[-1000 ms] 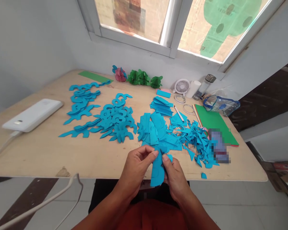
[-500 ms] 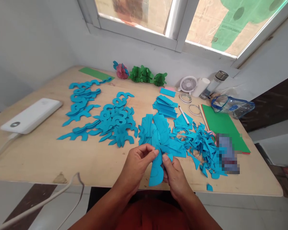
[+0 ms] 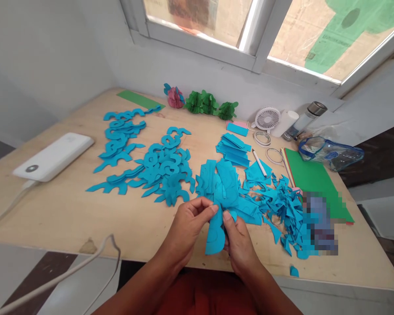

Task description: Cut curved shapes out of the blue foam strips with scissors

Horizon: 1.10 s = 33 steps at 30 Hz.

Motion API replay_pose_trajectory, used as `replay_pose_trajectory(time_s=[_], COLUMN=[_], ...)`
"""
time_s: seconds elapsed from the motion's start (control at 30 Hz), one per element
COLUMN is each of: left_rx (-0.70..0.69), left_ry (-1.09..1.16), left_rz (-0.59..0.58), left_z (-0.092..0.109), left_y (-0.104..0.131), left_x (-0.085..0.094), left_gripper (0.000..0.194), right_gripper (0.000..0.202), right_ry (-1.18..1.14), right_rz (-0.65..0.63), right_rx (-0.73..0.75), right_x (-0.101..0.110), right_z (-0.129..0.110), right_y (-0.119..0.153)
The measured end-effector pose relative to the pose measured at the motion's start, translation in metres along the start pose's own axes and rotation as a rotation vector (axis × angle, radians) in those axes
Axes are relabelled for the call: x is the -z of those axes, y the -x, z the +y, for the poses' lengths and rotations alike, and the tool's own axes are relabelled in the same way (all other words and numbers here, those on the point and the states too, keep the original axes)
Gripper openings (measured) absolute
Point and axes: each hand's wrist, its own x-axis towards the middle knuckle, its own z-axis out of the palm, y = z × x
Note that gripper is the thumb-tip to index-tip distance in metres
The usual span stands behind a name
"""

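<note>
A person's two bare hands hold a curved blue paper piece (image 3: 215, 238) at the middle of the surface's (image 3: 144, 227) front edge. The left hand (image 3: 187, 223) pinches its upper left side between thumb and forefinger; the right hand (image 3: 241, 234) presses its thumb against the right side, its other fingers partly hidden. The paper looks light, thin and easily creased, so a gentle grip by the edges should suit. A paper stack (image 3: 216, 177) lies just beyond, crowding the hands; loose scraps (image 3: 284, 197) spread towards the right edge. Wavy cut-outs (image 3: 166, 164) cover the left middle; a power bank (image 3: 52, 155) lies near the left edge.
</note>
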Motion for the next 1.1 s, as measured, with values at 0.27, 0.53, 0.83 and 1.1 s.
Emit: replay_pose_trajectory(time_s=[0.27, 0.53, 0.83, 1.1], left_rx=[-0.061, -0.084, -0.069, -0.061], left_ry=[-0.07, -0.043, -0.078, -0.12], left_rz=[0.008, 0.037, -0.035, -0.084], left_z=[0.007, 0.007, 0.005, 0.006], left_y=[0.002, 0.007, 0.018, 0.026], left_x=[0.012, 0.018, 0.025, 0.031], left_gripper=[0.02, 0.016, 0.014, 0.016], right_gripper=[0.052, 0.051, 0.054, 0.054], right_ry=[0.068, 0.097, 0.212, 0.223], right_rz=[-0.073, -0.157, -0.188, -0.206], right_rx=[0.048, 0.113, 0.148, 0.167], right_x=[-0.007, -0.014, -0.016, -0.017], right_z=[-0.003, -0.002, -0.003, 0.001], right_y=[0.0, 0.005, 0.016, 0.025])
